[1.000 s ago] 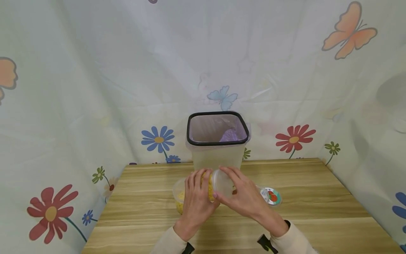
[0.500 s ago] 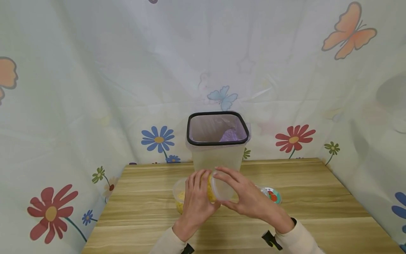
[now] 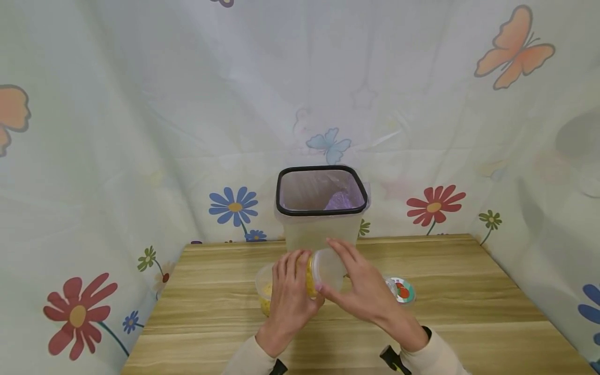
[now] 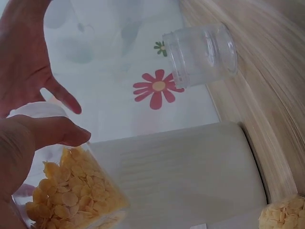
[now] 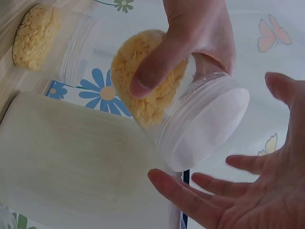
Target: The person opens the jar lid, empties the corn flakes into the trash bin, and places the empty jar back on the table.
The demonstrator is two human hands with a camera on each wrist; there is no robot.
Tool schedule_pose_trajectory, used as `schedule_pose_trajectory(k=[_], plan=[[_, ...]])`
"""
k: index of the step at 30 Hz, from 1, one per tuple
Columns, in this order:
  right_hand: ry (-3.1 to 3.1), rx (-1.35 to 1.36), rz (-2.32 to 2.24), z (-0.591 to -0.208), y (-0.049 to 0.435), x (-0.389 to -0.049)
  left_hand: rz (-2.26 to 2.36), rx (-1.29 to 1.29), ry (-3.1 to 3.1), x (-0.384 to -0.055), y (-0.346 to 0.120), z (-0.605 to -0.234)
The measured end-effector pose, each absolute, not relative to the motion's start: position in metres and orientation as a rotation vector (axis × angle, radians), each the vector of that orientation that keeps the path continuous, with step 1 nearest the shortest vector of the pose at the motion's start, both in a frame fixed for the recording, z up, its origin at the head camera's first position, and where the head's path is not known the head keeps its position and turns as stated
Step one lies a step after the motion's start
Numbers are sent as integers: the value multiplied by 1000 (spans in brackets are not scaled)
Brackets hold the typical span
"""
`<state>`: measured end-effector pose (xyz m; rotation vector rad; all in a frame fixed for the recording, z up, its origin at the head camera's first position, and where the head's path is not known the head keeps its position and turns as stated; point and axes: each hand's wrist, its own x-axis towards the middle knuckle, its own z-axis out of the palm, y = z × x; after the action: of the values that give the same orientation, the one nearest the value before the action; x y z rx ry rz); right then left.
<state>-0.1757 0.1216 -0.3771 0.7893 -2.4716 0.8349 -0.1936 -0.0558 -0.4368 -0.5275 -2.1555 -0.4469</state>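
Observation:
My left hand (image 3: 292,291) grips a clear plastic jar (image 5: 126,62) of yellow corn flakes, tipped on its side with its white lid (image 5: 209,126) facing right. The thumb lies across the jar's wall in the right wrist view. My right hand (image 3: 361,286) is beside the lid, fingers and thumb spread around it. In the right wrist view a gap shows between those fingers and the lid. Most of the jar's body is hidden behind the left hand in the head view.
Another clear jar (image 5: 35,38), partly filled with flakes, stands on the wooden table (image 3: 211,333) at the left. A clear jar without flakes (image 4: 205,55) stands at the right, near a round tomato-print label (image 3: 404,290). Behind is a lined trash bin (image 3: 321,229) with a black rim.
Half a second ago the right hand's fingers were bent over the lid's edge, with the wrist further right. Now they have lifted and spread off it. The left hand keeps the jar in place.

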Motion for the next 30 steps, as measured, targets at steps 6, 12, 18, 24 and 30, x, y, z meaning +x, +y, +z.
schedule_pose_trajectory(k=[6, 12, 18, 24, 30], plan=[[-2614, 583, 837, -380, 113, -174, -395, -526, -2078, -195, -54, -438], [-2611, 546, 845, -380, 107, -174, -380, -515, -2093, -195, -56, -438], [-2588, 630, 897, -379, 109, -175, -362, -512, -2115, -194, -58, -437], [-2544, 823, 872, -377, 115, -178, -392, -518, -2136, -193, -60, -437], [-2503, 1016, 772, -374, 124, -180, -456, -546, -2167, -191, -61, -436]])
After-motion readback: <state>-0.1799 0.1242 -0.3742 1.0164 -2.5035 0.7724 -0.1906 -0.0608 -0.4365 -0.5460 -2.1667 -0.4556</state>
